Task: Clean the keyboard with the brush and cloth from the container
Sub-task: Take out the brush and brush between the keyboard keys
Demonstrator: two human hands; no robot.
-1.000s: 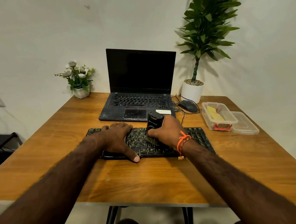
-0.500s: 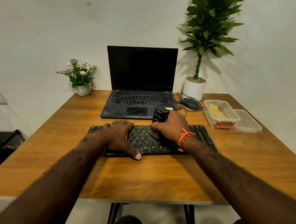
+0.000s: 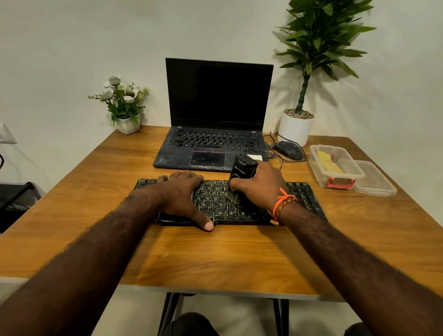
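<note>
So the keyboard (image 3: 258,199) is a flat black slab with yellowish lettering on the keys, sitting on a glossy wood-grain table (image 3: 223,259). My left hand (image 3: 181,196) lies flat on its left end, fingers straight and pressed down over the keys, thumb hooked over the near edge and touching the table. That hand hides most of the left keys.

My right hand (image 3: 260,188) is wrapped around the brush (image 3: 241,176), a chunky black plastic thing with a rounded top and some pale lettering I can't read. It's tilted, top leaning away from me, and the short stiff bristles poke out just below my thumb, down on the keys in the middle of the board. My fingers cover the far side of the brush, so I can't see how they sit there. There's an orange thread band on that wrist.

Off to the right of my right hand, well apart from it, is the container (image 3: 335,166): clear plastic, rectangular, red clip on the near side, with a yellow cloth (image 3: 328,164) bunched inside. Its clear lid (image 3: 375,180) lies just beside it, farther right.

Beyond my hands is a dusty black laptop (image 3: 218,119), screen dark, and a mouse (image 3: 289,150) beside it.
</note>
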